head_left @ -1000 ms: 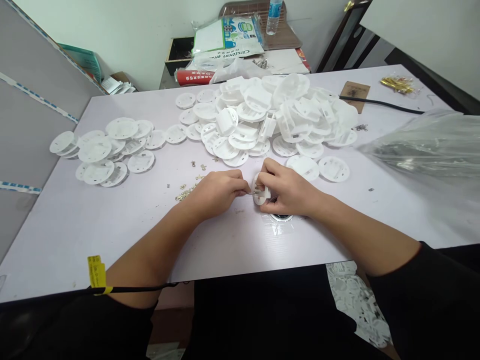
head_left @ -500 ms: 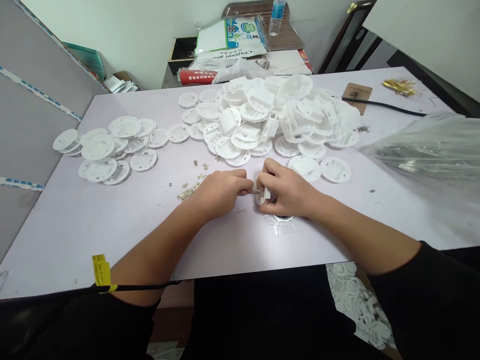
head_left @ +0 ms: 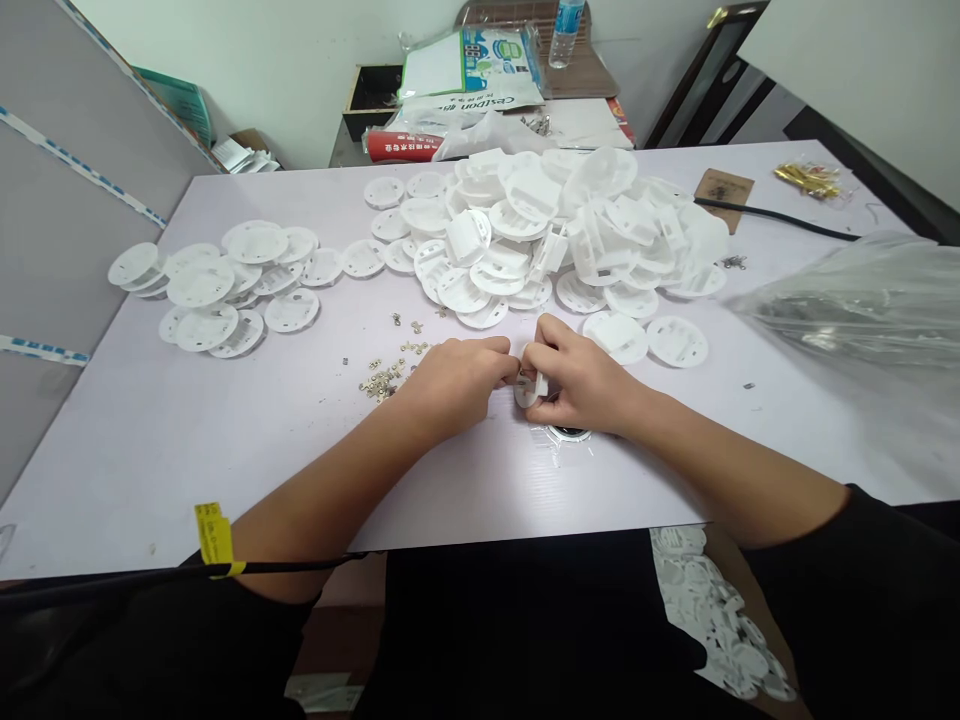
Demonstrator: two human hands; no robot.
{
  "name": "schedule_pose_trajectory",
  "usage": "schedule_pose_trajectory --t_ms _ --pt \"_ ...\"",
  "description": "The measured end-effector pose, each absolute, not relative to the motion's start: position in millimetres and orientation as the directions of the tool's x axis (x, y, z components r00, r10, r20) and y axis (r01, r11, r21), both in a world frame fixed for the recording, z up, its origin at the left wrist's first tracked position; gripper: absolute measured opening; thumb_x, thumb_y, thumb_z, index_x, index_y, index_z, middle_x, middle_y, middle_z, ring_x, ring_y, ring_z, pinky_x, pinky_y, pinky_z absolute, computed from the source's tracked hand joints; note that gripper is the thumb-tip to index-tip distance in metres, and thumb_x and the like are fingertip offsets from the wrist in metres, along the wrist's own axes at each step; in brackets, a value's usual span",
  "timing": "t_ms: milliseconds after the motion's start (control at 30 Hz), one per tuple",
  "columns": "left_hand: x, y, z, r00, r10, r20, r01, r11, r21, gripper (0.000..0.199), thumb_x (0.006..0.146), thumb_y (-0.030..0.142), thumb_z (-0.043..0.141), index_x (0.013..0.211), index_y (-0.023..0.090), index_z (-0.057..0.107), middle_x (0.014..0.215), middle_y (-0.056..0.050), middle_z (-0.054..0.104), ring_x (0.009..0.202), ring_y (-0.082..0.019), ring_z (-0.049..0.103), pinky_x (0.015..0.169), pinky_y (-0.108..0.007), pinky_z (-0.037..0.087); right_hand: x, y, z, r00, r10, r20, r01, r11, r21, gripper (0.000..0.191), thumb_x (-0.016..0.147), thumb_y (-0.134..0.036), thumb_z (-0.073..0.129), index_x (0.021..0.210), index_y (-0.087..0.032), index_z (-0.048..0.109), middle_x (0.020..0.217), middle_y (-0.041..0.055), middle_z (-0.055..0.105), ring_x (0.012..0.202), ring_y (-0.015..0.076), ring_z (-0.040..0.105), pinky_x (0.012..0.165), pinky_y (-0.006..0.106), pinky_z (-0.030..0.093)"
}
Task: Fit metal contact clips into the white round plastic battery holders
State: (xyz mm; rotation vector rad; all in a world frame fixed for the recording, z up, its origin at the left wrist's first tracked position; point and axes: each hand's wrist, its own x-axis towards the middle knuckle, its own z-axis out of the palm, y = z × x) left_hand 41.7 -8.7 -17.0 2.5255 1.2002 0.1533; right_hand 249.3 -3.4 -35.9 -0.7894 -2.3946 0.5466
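My right hand (head_left: 581,375) is closed around a round white plastic cover (head_left: 527,390), held tilted just above the table. My left hand (head_left: 469,385) is closed too, its thumb and forefinger pinched together at the cover's left edge. Whatever sits in that pinch is too small to make out. Small metal clips (head_left: 384,380) lie in a loose heap beside my left hand. Under my right hand, a dark round piece (head_left: 570,433) with a pale rim is taped to the table, partly hidden.
A large pile of white plastic covers (head_left: 517,235) lies beyond my hands, with flat white discs (head_left: 201,282) to the left. A clear plastic bag (head_left: 862,300) rests at the right, near a black cable (head_left: 780,218). A tagged cable (head_left: 292,567) crosses the table's front edge.
The view has shifted slightly. My left fingers have come closer against the cover's edge, while my right hand keeps its hold on the cover.
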Motion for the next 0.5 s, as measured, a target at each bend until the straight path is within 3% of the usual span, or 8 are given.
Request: schedule_pose_trajectory --t_ms 300,433,500 --pt "38.6 -9.5 -23.3 0.667 0.744 0.027 0.707 -0.644 0.292 0.027 0.078 0.002 0.048 0.087 0.017 0.069 0.084 -0.002 0.06 0.057 -0.01 0.035 0.05 -0.029 0.021 253.1 -1.6 -35.6 -0.658 0.663 0.357 0.43 0.72 -0.545 0.02 0.069 -0.014 0.069 0.082 -0.017 0.054 0.087 0.0005 0.038 0.062 0.0071 0.043 0.051 0.021 0.038" --pt "23.3 -3.2 -18.8 0.651 0.745 0.144 0.644 -0.642 0.416 0.022 0.094 0.018 0.051 0.096 0.02 0.073 0.088 -0.002 0.061 0.065 -0.01 0.046 0.057 -0.027 0.034 253.5 1.3 -34.2 -0.549 0.71 0.441 0.416 0.69 -0.593 0.023 0.066 -0.014 0.07 0.081 -0.019 0.054 0.083 -0.0002 0.044 0.064 0.0097 0.042 0.054 0.023 0.038" --pt "19.5 -2.1 -15.7 0.601 0.752 0.271 0.557 -0.637 0.534 0.021 0.096 0.028 0.059 0.11 0.021 0.073 0.094 -0.003 0.062 0.069 -0.01 0.05 0.063 -0.025 0.041 253.1 2.1 -32.3 -0.415 0.809 0.416 0.382 0.57 -0.727 0.022 0.068 -0.015 0.069 0.08 -0.02 0.053 0.078 -0.0013 0.047 0.062 0.0099 0.042 0.054 0.024 0.037"
